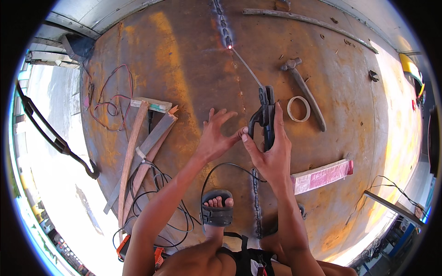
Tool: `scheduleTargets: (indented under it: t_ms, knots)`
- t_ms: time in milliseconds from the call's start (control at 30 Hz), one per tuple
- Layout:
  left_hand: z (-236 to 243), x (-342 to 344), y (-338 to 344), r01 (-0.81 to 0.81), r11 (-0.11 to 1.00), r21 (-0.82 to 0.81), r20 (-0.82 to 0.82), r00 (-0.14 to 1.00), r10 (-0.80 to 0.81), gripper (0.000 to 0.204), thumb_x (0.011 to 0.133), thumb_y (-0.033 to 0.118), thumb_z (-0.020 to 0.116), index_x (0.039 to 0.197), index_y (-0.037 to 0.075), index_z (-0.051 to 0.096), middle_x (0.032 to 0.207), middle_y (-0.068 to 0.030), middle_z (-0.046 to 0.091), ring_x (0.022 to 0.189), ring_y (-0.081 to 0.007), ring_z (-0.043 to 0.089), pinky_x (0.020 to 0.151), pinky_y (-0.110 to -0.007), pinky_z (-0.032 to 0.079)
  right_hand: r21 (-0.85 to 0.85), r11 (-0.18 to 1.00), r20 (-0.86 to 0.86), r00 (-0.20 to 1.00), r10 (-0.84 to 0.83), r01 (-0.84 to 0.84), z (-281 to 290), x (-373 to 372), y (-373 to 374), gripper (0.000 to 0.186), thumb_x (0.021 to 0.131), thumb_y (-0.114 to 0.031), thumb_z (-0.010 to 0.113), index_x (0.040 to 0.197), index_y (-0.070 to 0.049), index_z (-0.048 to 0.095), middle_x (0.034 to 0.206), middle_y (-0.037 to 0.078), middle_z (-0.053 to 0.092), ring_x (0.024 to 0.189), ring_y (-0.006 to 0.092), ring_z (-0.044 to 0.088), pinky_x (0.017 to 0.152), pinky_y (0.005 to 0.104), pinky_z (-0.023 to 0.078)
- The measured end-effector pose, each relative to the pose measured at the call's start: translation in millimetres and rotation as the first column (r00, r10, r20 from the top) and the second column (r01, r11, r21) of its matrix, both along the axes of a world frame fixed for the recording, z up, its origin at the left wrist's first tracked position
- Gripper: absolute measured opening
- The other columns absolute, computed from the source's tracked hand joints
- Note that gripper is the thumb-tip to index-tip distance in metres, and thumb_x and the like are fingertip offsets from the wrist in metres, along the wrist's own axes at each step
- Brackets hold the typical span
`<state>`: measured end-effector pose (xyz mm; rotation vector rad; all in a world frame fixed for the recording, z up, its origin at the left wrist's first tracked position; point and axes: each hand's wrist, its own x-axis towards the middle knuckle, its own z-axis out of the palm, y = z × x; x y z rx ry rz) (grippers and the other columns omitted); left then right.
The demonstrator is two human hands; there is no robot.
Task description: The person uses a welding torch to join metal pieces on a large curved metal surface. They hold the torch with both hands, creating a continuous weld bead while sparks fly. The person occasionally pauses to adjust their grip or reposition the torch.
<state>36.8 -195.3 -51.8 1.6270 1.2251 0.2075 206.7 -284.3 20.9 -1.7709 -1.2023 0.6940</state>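
Note:
My right hand (271, 149) grips a black electrode holder (268, 115), its index finger stretched along the side. Clamped in the holder's jaws, a thin grey welding rod (248, 66) slants forward and left. Its tip glows at the near end of a far weld bead (222, 23) on the rusty steel plate (202, 73). My left hand (217, 134) is open with spread fingers, its thumb reaching the holder's lever beside my right thumb. Closer to me, another dark weld bead (256, 198) runs along the same line.
A hammer (306, 89) and a pale ring (298, 109) lie to the right, with a red-and-white rod packet (322, 175) nearer. Wooden strips (133, 161), a power strip (152, 105) and tangled black cable (161, 179) lie left. A long bar (308, 19) lies far right. My sandalled foot (217, 207) rests on the plate.

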Motion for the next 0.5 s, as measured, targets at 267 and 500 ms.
scheduleTargets:
  t_ms: [267,500]
  knots:
    - [-3.6,1.1,-0.1,0.002,1.000,0.001,0.004,1.000,-0.002,0.088,0.088,0.071,0.086,0.155,0.018,0.065,0.172,-0.0261,0.047,0.170,-0.0504,0.018,0.135,-0.070,0.017,-0.008,1.000,0.021,1.000,0.007,-0.007,0.0,1.1,1.0,0.103,0.096,-0.022,0.088,0.172,0.008,0.027,0.131,0.025,0.074,0.120,0.0393,0.076,0.103,0.0447,0.059]
    - [-11.2,-2.8,2.5,0.009,1.000,0.017,0.042,0.999,-0.010,0.086,0.088,0.069,0.086,0.153,0.017,0.067,0.171,-0.0260,0.049,0.169,-0.0512,0.020,0.134,-0.070,0.018,0.016,1.000,0.029,1.000,0.002,-0.002,-0.3,-0.1,2.2,0.099,0.097,-0.024,0.089,0.170,0.010,0.032,0.132,0.025,0.075,0.120,0.0309,0.077,0.102,0.0400,0.059]
